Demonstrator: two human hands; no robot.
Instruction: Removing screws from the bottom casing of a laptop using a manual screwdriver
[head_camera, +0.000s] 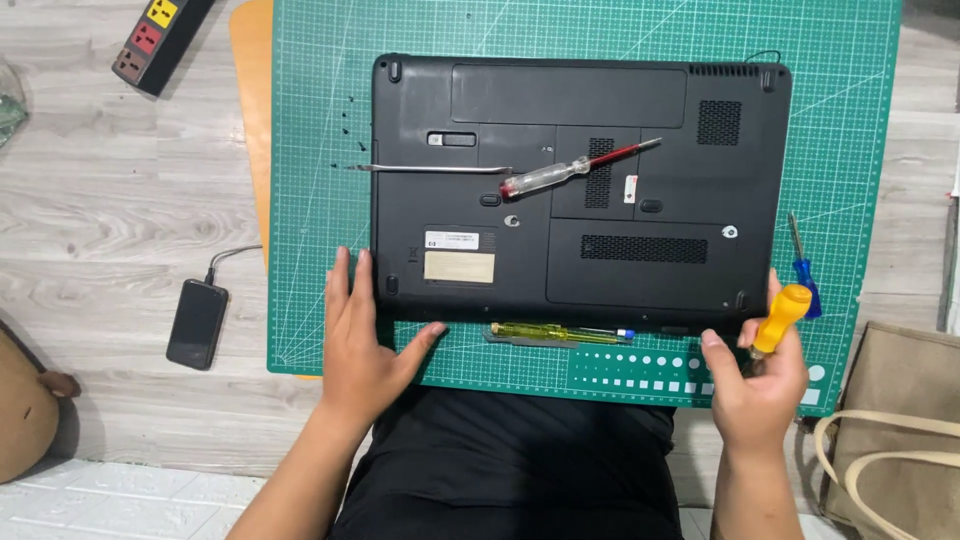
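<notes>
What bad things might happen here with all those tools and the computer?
The red-tipped screwdriver and a thin metal tool lie loose on the upturned laptop; if the left hand shifts it, they may roll off. The tiny black screws on the green mat could scatter and get lost. The right hand grips an orange-handled screwdriver that might scratch the case.

I count four screwdrivers (575, 171), one laptop (580, 180), one mat (320, 200), one phone (196, 323), one power strip (160, 35), two bags (900, 430).
</notes>
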